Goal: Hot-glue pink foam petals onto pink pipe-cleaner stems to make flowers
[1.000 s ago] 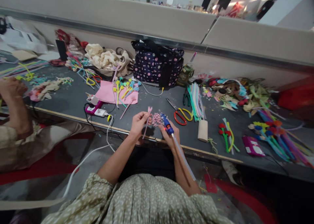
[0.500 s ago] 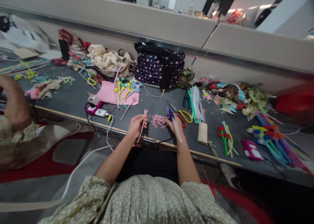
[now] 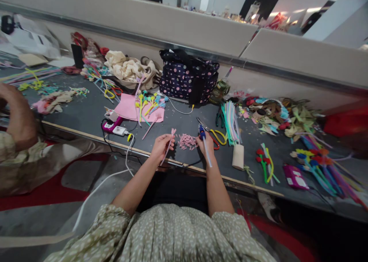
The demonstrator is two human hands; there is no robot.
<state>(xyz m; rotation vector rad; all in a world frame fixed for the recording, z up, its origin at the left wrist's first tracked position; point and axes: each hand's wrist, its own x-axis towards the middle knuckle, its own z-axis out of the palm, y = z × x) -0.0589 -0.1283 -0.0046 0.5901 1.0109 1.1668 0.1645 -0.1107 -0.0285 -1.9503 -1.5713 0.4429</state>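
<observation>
Desk crowded. Pink bits pile sits betw. the two hands, close to both. Scissors w/ red + yellow handles just right of R hand, which partly hides the red loop; dark pliers, bundle of pastel stems + cream cylinder farther R. Pink sheet w/ yellow/blue flower stems beyond L hand, dotted bag at back, purple power strip to L. Co-worker's arm at far L, well apart

Hands apart, both over front edge area of desk: L pinches pink stem betw. thumb + fingers, R wrapped on blue glue gun. Stem's long axis slants, top end away from wearer + a bit R, tail twd wearer. Gun's glue stick trails back twd wearer, slightly R; nozzle too small to tell

Stem thin, pale pink, small split tuft up top; gun blue, stick translucent whitish
</observation>
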